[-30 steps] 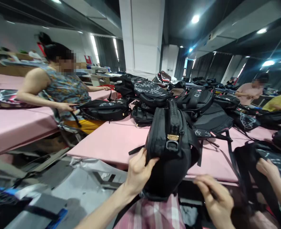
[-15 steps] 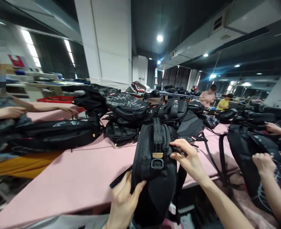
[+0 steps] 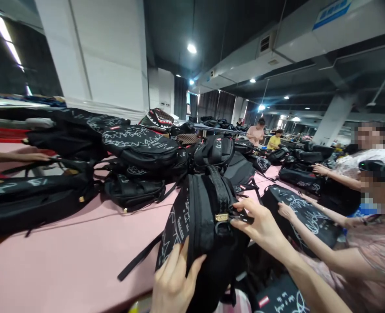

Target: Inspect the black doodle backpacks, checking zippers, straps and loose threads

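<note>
Left hand grips a black backpack, fingers on its lettered front, thumb on its side. Across a pink table, more black backpacks lie piled. The gripped one is upright by the table's near edge, directly before the person. On top, it has a handle and a gold plate. Close to the plate, the right hand pinches a small dark item, too unclear to identify.

Bag workshop: backpacks piled on pink counter, people handling more at right, ceiling duct upper right.
</note>
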{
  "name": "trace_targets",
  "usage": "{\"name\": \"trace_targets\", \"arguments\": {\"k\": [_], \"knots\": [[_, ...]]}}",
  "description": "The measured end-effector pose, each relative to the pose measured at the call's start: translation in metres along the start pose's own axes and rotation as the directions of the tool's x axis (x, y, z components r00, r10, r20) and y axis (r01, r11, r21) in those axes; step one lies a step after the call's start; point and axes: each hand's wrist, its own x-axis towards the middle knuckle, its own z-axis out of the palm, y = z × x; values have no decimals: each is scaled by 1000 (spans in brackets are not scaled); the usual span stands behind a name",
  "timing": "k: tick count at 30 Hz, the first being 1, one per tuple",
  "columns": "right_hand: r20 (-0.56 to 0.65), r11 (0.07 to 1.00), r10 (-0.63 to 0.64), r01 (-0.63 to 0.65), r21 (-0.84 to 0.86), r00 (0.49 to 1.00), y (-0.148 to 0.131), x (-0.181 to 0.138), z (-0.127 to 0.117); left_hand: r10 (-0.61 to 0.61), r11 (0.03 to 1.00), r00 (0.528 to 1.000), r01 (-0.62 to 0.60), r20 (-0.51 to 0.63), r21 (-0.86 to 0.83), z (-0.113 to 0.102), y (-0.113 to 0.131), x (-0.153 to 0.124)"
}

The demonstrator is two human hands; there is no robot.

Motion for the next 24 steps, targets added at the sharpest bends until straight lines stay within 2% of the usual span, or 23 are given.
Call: {"name": "trace_targets", "arguments": {"k": [3,6,10,13,15,17,19,20,21,22,23,24], "knots": [[-44,997,-69,70,30,997,23,-7,-13,47,999,999,-47,-26,6,5,16,0],[-133,994,-102,107,34,986,61,-9,-19,77,997,996,-76,-47,13,12,42,3],[-309,1000,-18,20,5,951,129,15,-16,163,982,986,-160,28,-102,26,81,2],[-286,997,-9,31,72,958,163,37,-10,178,968,975,-149,130,-204,25,79,2],[-257,984,-65,105,145,964,168,40,-9,79,975,958,-16,277,-223,8,55,10],[-228,958,-127,179,222,965,160,34,-9,-83,982,926,138,367,-126,-18,25,28],[-201,918,-197,253,305,959,147,24,-8,-275,961,903,272,331,57,-42,8,51],[-192,893,-231,286,348,954,140,21,-6,-344,937,909,316,234,147,-49,10,63],[-190,867,-256,312,389,948,134,19,-3,-361,917,926,331,112,220,-52,18,73],[-196,843,-267,327,426,944,128,19,1,-305,919,952,285,31,272,-50,32,81],[-206,824,-266,333,459,942,124,20,5,-195,933,981,182,9,309,-43,50,87],[-216,809,-256,331,487,942,120,21,9,-43,946,998,26,45,323,-32,71,90]]}}
